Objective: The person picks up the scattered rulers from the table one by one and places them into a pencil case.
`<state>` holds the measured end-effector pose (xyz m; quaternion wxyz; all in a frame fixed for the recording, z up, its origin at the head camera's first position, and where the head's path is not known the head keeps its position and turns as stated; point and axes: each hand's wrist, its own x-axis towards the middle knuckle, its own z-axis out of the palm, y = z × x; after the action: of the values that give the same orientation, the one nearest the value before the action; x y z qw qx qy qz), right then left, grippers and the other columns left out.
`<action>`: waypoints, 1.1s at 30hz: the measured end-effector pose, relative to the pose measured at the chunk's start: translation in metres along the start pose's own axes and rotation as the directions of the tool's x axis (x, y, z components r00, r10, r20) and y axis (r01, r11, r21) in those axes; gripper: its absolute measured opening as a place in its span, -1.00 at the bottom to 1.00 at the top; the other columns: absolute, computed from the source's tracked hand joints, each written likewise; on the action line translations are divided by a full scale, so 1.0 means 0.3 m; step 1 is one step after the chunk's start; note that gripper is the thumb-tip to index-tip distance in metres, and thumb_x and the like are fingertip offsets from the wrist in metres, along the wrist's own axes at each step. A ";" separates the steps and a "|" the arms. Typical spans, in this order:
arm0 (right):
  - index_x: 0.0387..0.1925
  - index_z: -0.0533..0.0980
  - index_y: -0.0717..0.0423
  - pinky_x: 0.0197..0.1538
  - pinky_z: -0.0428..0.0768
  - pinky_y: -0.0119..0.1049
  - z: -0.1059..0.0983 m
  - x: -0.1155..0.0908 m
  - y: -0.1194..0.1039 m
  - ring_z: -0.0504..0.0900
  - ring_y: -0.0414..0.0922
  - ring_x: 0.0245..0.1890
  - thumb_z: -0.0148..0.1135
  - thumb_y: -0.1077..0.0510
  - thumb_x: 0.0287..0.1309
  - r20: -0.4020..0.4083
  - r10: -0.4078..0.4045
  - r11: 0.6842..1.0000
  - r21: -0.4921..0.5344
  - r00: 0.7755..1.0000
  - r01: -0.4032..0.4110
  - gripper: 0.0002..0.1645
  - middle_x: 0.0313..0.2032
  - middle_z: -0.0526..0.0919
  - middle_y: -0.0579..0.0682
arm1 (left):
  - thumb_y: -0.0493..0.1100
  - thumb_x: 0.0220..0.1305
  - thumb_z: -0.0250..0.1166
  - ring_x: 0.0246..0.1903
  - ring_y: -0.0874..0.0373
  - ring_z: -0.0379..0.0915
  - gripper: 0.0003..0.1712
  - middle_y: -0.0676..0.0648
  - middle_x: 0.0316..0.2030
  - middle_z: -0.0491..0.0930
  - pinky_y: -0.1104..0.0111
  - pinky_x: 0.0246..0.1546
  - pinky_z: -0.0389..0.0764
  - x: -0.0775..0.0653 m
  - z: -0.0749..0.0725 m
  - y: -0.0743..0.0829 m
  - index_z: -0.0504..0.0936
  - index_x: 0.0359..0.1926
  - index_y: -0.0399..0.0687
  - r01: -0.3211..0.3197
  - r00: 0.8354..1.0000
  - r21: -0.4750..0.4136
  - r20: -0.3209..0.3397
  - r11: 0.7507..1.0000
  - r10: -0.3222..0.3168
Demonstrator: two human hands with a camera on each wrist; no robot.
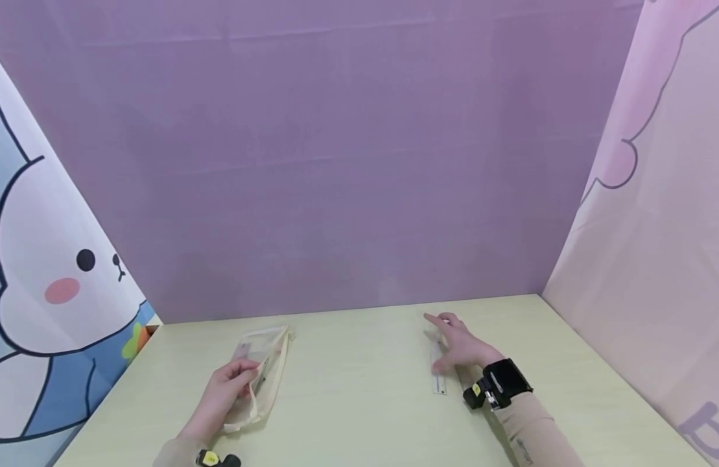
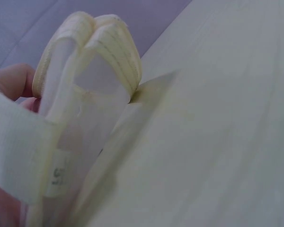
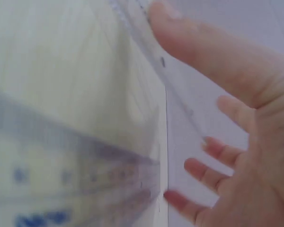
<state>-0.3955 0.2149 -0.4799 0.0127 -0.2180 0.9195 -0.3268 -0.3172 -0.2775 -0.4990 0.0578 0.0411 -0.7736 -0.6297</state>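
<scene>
A see-through pouch (image 1: 273, 394) with cream edging is gripped along its edge by my left hand (image 1: 227, 386). In the left wrist view the edging (image 2: 114, 40) bulges into folds, and a small printed piece (image 2: 59, 174) shows through the clear side. A clear ruler (image 1: 439, 384) lies under my right hand (image 1: 461, 342), whose fingers are spread and thumb overlaps it. In the right wrist view, a clear strip (image 3: 163, 66) runs from the thumb (image 3: 203, 52) to a fingertip. Close to the camera, a blurred ruler (image 3: 75, 179) bears blue lettering.
Both hands work over a pale table (image 1: 347, 395). Behind it rises a purple backdrop (image 1: 359, 162). A cartoon-printed panel (image 1: 61, 227) stands at left, and a pale pink one (image 1: 657, 259) at right.
</scene>
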 end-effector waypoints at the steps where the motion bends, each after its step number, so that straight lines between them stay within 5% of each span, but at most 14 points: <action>1: 0.48 0.07 0.07 0.13 0.41 0.18 0.003 0.002 -0.001 0.22 0.28 0.25 0.65 0.16 -0.42 -0.006 -0.001 1.000 0.030 1.000 0.001 0.38 0.36 -0.02 0.36 | -0.30 0.25 0.25 -0.58 0.23 0.34 -0.72 -0.02 -0.48 0.46 0.43 -0.50 0.48 -0.001 0.001 -0.001 0.57 -0.06 -0.40 0.000 1.000 0.000 0.002 1.000 0.000; 8: 0.49 0.06 0.08 -0.24 0.57 -0.30 0.030 0.012 -0.018 0.51 -0.06 -0.17 0.41 0.44 -0.18 -0.068 0.029 0.982 0.190 0.997 -0.016 0.18 0.27 0.08 0.26 | -0.30 0.23 0.26 -0.58 0.22 0.35 -0.72 -0.03 -0.47 0.46 0.42 -0.50 0.48 -0.007 0.003 -0.005 0.57 -0.07 -0.40 0.001 1.000 -0.002 0.002 1.000 -0.001; 19: 0.50 -0.06 0.14 -0.33 0.54 -0.33 0.051 0.022 -0.019 0.50 -0.12 -0.36 0.27 0.49 -0.04 -0.097 0.110 0.956 0.284 0.989 -0.079 0.12 0.25 0.21 0.40 | -0.29 0.26 0.24 -0.58 0.21 0.35 -0.72 -0.03 -0.48 0.45 0.42 -0.50 0.46 0.000 0.001 0.005 0.58 -0.06 -0.39 -0.001 1.000 0.024 0.003 1.000 0.001; 23: 0.48 -0.07 0.26 -0.32 0.52 -0.36 0.046 0.030 -0.016 0.48 -0.11 -0.35 0.26 0.49 -0.03 -0.103 0.125 0.937 0.338 0.987 -0.083 0.10 -0.02 0.49 0.25 | -0.28 0.26 0.24 -0.58 0.20 0.35 -0.72 -0.04 -0.49 0.45 0.41 -0.50 0.46 0.001 0.000 0.009 0.58 -0.06 -0.39 -0.002 1.000 0.026 0.002 1.000 0.002; 27: 0.40 0.04 0.45 -0.35 0.52 -0.39 0.046 0.029 -0.019 0.48 -0.12 -0.35 0.28 0.46 -0.01 -0.107 0.130 0.935 0.344 0.986 -0.086 -0.04 -0.33 0.52 0.05 | -0.28 0.26 0.24 -0.58 0.20 0.35 -0.72 -0.03 -0.49 0.45 0.41 -0.49 0.46 -0.001 0.000 0.009 0.58 -0.06 -0.39 -0.002 1.000 0.030 0.002 1.000 0.001; 33: 0.17 0.40 0.46 -0.47 0.51 -0.37 0.046 0.023 -0.021 0.49 -0.15 -0.50 0.24 0.39 0.11 -0.123 0.155 0.919 0.383 0.980 -0.097 -0.44 -0.43 0.53 0.00 | -0.30 0.26 0.24 -0.57 0.21 0.34 -0.73 -0.03 -0.47 0.45 0.42 -0.49 0.47 -0.004 0.001 0.011 0.58 -0.06 -0.39 0.006 1.000 0.021 0.001 1.000 -0.006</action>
<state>-0.3971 0.1994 -0.4861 0.0058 -0.1264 0.8506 -0.5103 -0.3159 -0.2764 -0.4958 0.0552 0.0437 -0.7800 -0.6218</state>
